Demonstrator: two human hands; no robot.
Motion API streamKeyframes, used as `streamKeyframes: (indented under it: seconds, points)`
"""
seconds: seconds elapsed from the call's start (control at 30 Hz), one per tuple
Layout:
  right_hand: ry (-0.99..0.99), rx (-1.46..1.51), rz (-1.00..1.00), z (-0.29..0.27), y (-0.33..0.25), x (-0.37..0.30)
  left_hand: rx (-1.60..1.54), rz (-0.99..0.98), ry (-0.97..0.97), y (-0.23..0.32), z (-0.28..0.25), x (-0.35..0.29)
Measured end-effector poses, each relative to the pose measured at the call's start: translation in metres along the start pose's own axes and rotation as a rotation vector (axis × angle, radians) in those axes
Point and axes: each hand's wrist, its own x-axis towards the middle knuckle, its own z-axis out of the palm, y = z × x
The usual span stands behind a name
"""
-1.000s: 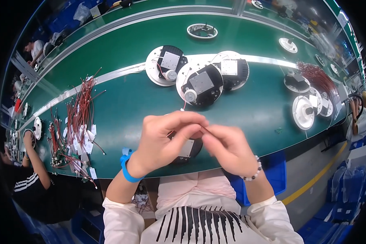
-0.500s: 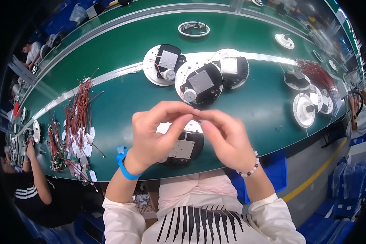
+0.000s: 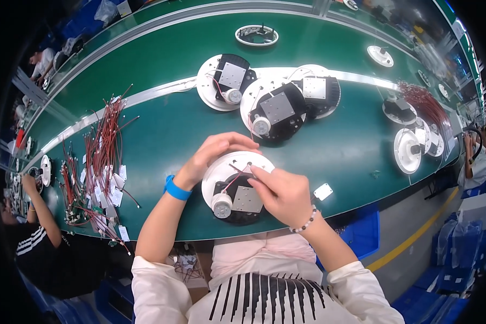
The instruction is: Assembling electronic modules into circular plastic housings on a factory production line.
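Observation:
A round white fixture (image 3: 213, 170) lies at the near table edge in front of me. On it sit a black plate, a grey square plate (image 3: 248, 200) with small holes, and a small white-and-silver cylinder (image 3: 221, 205). Thin dark-red wires (image 3: 233, 181) run up from beside the cylinder. My left hand (image 3: 216, 151) rests at the fixture's far left rim, fingers stretched out and holding nothing. Over the fixture's right side, my right hand (image 3: 281, 194) pinches the wires between thumb and forefinger. Just right of that hand is a small white rectangular piece (image 3: 323, 191).
Three similar fixtures (image 3: 275, 110) overlap farther back. Bundles of red wires with white tags (image 3: 105, 146) lie at left. At right are several white discs (image 3: 407, 151) and more red wires (image 3: 424, 100). A white ring (image 3: 256, 35) sits far back; a blue bin (image 3: 362, 235) stands below the edge.
My hands, fingertips together above the fixture before, have parted. The right came down and left onto the wires; the left moved to the rim. The small white piece now shows at right.

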Motion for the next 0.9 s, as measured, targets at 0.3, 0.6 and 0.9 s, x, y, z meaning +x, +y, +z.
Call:
streamKeyframes:
  seconds: [0.3, 0.6, 0.9]
  points:
    - [-0.177, -0.135, -0.061, -0.007, 0.002, 0.01, 0.166, -0.049, 0.023, 0.001, 0.006, -0.007]
    - [-0.082, 0.078, 0.01, -0.003, 0.012, 0.008, 0.482, 0.106, 0.112, 0.001, 0.002, -0.01]
    - [-0.047, 0.164, 0.236, -0.023, 0.009, 0.021, 0.315, -0.04, 0.19, 0.002, 0.006, -0.015]
